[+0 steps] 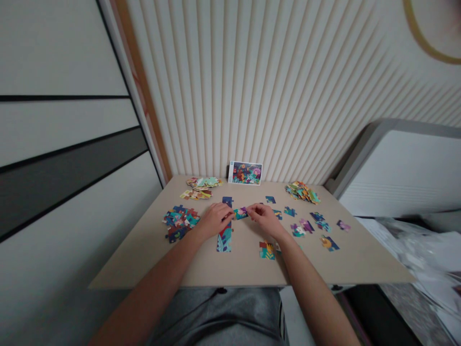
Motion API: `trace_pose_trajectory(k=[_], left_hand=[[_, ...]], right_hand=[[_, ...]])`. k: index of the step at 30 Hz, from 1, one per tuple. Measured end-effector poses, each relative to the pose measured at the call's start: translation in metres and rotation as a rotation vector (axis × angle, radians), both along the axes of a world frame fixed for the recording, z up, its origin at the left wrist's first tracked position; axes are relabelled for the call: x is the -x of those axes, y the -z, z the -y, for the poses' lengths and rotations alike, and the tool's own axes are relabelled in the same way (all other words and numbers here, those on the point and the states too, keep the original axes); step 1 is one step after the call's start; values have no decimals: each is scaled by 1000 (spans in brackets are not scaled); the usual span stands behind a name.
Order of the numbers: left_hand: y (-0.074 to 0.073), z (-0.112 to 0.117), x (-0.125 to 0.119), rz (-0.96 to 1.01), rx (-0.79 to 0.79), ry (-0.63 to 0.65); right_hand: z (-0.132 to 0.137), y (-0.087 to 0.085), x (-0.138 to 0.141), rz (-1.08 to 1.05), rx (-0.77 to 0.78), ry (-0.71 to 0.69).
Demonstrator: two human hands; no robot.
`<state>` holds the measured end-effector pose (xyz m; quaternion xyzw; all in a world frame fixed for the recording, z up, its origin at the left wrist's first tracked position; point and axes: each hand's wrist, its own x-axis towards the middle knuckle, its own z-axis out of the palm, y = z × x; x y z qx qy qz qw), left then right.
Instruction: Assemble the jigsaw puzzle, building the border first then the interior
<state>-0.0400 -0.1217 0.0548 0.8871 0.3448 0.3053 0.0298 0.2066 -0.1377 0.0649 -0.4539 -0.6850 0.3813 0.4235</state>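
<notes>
Both my hands meet over the middle of a beige table [151,250]. My left hand [215,219] and my right hand [264,218] each pinch one end of a small teal and pink group of puzzle pieces [240,213] held just above the tabletop. Under my left hand a joined column of blue and teal pieces [224,239] runs toward me. A small joined patch [267,250] lies by my right wrist.
Loose piece piles lie at the left [179,223], back left [200,188] and back right [302,191]. Single pieces are scattered at the right [317,223]. A reference picture card [245,172] leans on the ribbed wall. A grey-framed bed [396,168] stands at the right.
</notes>
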Motion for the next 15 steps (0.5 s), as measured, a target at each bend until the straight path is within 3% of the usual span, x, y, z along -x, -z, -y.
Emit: trace_pose_trajectory(k=[7,15], left_hand=[[-2,2,-1,-11,-4,3],[0,1,-1,-37,19,14]], right_hand=[[1,-2,2,33,-34,56],[3,-4,5,-55,34,11]])
